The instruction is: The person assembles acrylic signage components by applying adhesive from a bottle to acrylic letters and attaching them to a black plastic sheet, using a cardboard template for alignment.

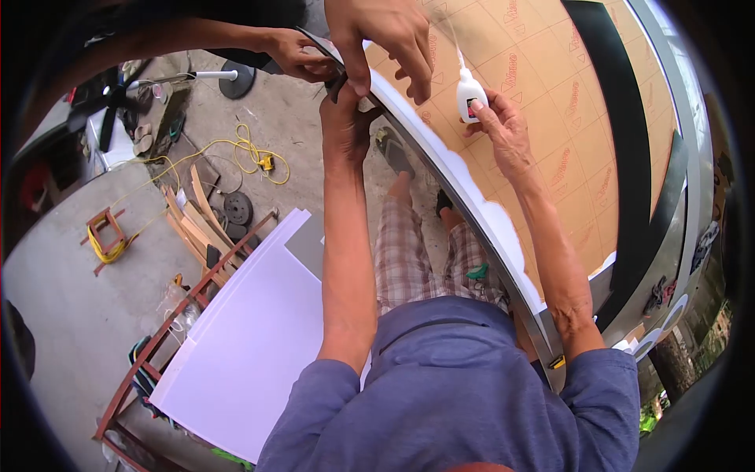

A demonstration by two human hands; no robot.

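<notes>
My right hand (503, 132) holds a small white squeeze bottle (465, 90) with a long thin nozzle pointing up and away. It is above a large panel (543, 102) covered in brown protective paper with red print. At the panel's near edge, my left hand (344, 126) is closed on a dark edge strip (429, 165); its fingertips are partly hidden. White panel surface (503, 224) shows beside that strip where the paper ends. Another person's hand (389, 39) reaches over the edge close to my left hand. That person's other hand (303, 55) grips the strip's far end.
A wide black strip (621, 102) crosses the panel on the right. Left of me, a white sheet (252, 322) lies on a rusty metal frame (149, 354). Wood offcuts (200, 228), a yellow cord (252, 153) and a fan (118, 98) are on the concrete floor.
</notes>
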